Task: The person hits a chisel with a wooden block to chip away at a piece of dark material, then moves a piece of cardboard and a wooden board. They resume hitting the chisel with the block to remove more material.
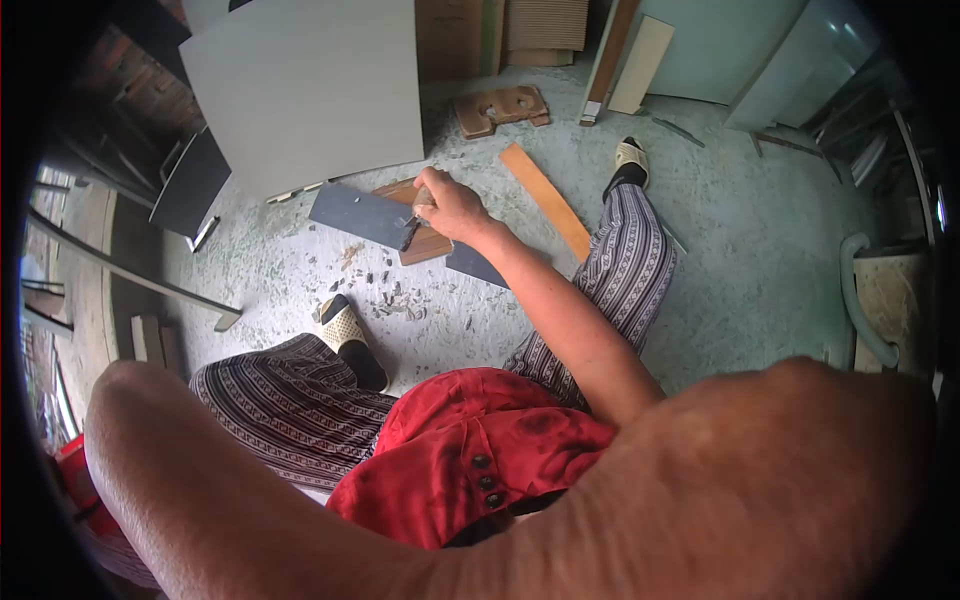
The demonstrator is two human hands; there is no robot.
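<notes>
My right hand (455,212) is closed on a short hand tool, whose handle (421,203) shows at the fingers. The tool's dark end (409,236) points down over a brown wood-grain board (425,247) on the floor. A dark grey board (355,215) lies against it on the left, and another dark grey piece (478,265) shows beneath my forearm. Close to the camera, my left arm crosses the bottom of the view from its bent elbow at the left. My left hand (790,400) seems bent at the lower right, its fingers hidden.
Dark chips (400,300) litter the concrete floor between my slippered feet. An orange-brown wood strip (545,200) lies to the right. Ahead stand a large grey panel (310,100) and a cut brown block (500,108). A curved metal bar (130,265) reaches in from the left.
</notes>
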